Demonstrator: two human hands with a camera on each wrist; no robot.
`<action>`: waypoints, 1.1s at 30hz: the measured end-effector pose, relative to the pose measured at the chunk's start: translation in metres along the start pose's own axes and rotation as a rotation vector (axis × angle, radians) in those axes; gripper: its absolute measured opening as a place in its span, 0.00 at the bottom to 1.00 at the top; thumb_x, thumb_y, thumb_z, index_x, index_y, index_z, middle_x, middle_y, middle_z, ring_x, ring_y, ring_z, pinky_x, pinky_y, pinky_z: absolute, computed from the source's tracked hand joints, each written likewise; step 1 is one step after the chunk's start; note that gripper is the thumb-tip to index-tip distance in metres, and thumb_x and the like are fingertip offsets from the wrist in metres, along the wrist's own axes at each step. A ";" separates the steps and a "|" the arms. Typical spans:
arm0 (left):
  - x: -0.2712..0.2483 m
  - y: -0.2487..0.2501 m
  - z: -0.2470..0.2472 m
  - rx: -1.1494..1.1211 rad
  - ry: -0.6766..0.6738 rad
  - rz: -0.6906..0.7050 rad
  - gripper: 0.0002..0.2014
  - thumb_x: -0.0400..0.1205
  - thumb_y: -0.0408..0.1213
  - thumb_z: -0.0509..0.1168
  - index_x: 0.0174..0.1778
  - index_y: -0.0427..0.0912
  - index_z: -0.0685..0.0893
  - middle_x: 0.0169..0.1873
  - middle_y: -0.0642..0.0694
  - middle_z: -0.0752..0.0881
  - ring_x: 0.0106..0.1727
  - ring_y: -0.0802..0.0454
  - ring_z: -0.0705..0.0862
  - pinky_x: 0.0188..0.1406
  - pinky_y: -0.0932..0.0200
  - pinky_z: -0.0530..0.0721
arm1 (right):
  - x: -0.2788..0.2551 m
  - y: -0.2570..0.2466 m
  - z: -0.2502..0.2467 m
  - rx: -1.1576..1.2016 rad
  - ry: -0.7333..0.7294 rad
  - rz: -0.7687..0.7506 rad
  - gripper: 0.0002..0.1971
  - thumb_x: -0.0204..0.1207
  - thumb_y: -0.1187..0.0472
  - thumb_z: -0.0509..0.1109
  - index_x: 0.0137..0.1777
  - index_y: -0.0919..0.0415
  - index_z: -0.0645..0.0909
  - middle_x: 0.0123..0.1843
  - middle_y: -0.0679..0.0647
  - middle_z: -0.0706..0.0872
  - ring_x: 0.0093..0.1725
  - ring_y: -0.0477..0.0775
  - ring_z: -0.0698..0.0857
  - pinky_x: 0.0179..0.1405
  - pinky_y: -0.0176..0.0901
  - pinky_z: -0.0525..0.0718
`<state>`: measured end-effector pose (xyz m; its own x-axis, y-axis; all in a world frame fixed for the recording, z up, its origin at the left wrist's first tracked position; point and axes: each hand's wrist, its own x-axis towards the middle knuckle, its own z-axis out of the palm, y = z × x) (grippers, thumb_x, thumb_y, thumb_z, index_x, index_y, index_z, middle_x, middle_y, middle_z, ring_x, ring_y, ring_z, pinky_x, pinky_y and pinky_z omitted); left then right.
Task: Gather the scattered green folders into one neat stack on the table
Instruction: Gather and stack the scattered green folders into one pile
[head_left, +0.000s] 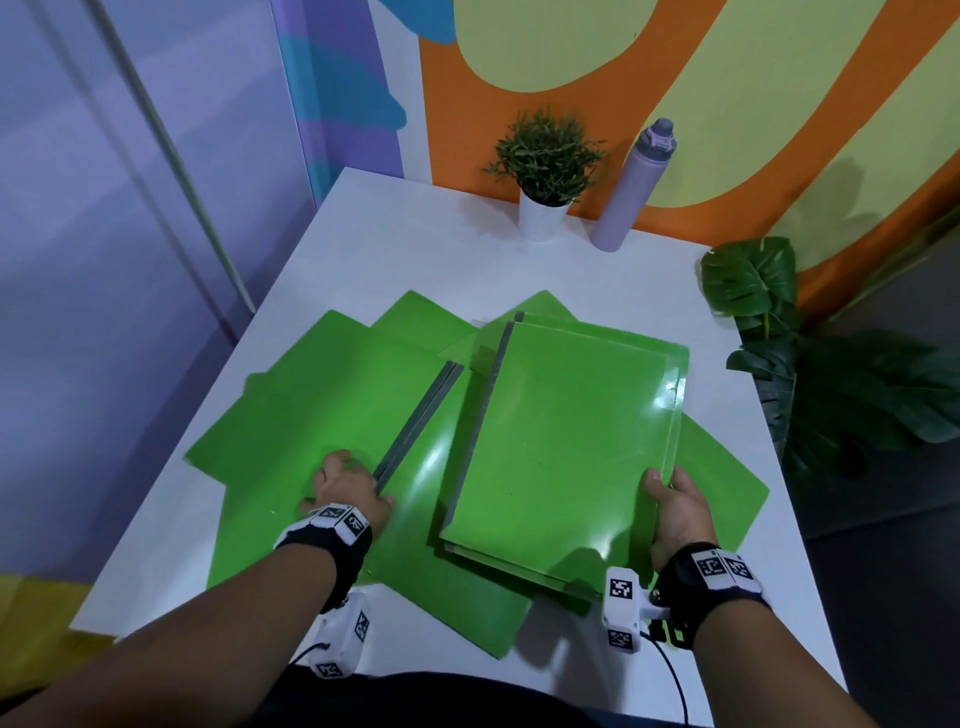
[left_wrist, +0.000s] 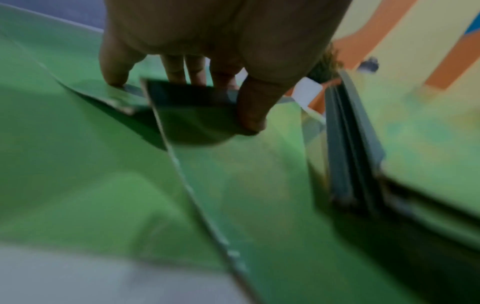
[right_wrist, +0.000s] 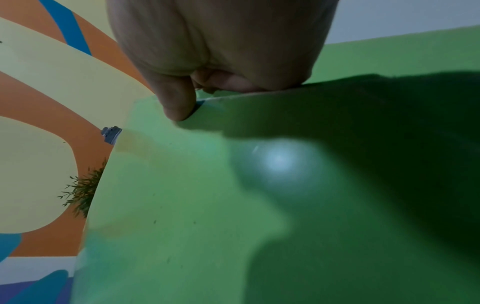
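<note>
Several green folders lie spread over the white table. A small stack of green folders with grey spines is tilted up off the others at centre right. My right hand grips its right edge, thumb on top and fingers underneath. On the left lies a green folder with a grey spine. My left hand pinches that folder's near end by the spine, thumb on one side and fingers on the other. More flat folders lie beneath and around both.
A small potted plant and a lilac water bottle stand at the table's far edge against the painted wall. A large leafy plant sits off the right edge. The floor drops away on the left.
</note>
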<state>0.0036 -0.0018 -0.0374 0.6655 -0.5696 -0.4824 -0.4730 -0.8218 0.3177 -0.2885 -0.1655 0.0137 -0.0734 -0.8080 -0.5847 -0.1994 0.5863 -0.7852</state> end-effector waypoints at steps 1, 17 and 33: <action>-0.002 0.005 -0.009 -0.093 0.050 0.018 0.11 0.77 0.46 0.69 0.47 0.43 0.82 0.76 0.42 0.63 0.73 0.41 0.68 0.74 0.37 0.70 | -0.002 -0.002 0.000 -0.010 -0.005 -0.008 0.30 0.82 0.60 0.62 0.82 0.51 0.57 0.85 0.54 0.58 0.82 0.66 0.57 0.75 0.69 0.58; -0.063 0.047 -0.127 -0.857 0.140 0.459 0.28 0.84 0.27 0.57 0.78 0.52 0.60 0.57 0.51 0.77 0.54 0.54 0.77 0.59 0.65 0.75 | -0.005 -0.034 0.054 0.182 -0.304 -0.102 0.36 0.81 0.63 0.61 0.84 0.52 0.46 0.86 0.53 0.50 0.84 0.58 0.52 0.80 0.64 0.48; -0.034 -0.018 -0.111 -0.804 0.332 0.050 0.25 0.81 0.33 0.66 0.73 0.47 0.68 0.66 0.41 0.78 0.63 0.42 0.76 0.67 0.43 0.72 | 0.022 0.017 0.064 -1.025 -0.030 -0.181 0.27 0.77 0.50 0.67 0.75 0.56 0.68 0.73 0.65 0.72 0.71 0.68 0.73 0.69 0.60 0.75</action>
<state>0.0540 0.0305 0.0642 0.8478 -0.4782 -0.2293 -0.0386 -0.4869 0.8726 -0.2305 -0.1697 -0.0254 0.0616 -0.8688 -0.4913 -0.9405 0.1142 -0.3200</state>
